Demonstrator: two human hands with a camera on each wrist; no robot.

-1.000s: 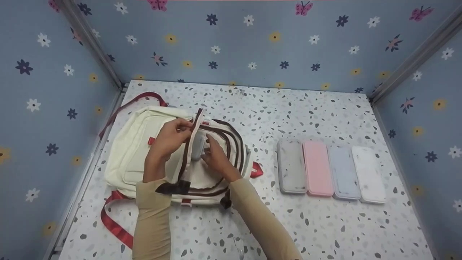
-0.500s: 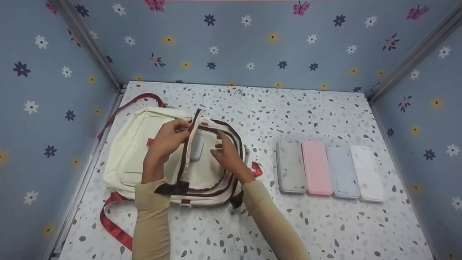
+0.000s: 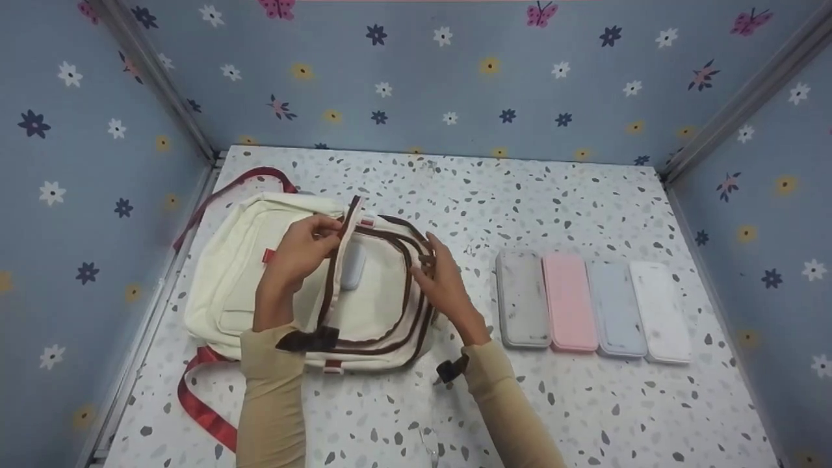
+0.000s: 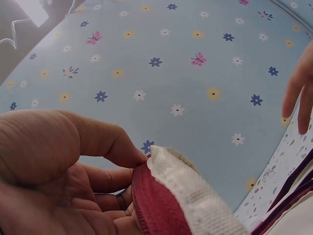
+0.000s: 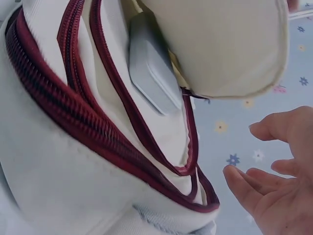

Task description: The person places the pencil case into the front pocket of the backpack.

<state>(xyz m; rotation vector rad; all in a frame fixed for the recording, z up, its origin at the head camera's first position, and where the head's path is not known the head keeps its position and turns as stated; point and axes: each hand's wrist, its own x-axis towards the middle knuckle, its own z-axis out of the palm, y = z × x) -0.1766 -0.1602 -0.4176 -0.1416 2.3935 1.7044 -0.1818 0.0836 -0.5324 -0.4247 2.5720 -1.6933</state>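
On the speckled surface (image 3: 585, 214), the flap (image 5: 225, 49) of the bag (image 3: 227, 266) is pinched by the left grip (image 3: 299, 250). The right grip (image 3: 445, 283) has been withdrawn, fingers apart, nothing held; thus the case (image 5: 154, 76) is left inside the pocket (image 3: 380, 309), partly under the flap.

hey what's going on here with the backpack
A person's left hand pinches the zip-edged flap of a cream backpack, holding it raised. A light grey case lies partly under it in the open pocket. The right hand is at the bag's other end, holding nothing. Four more cases, grey, pink, pale blue and white, lie in a row on the speckled table.
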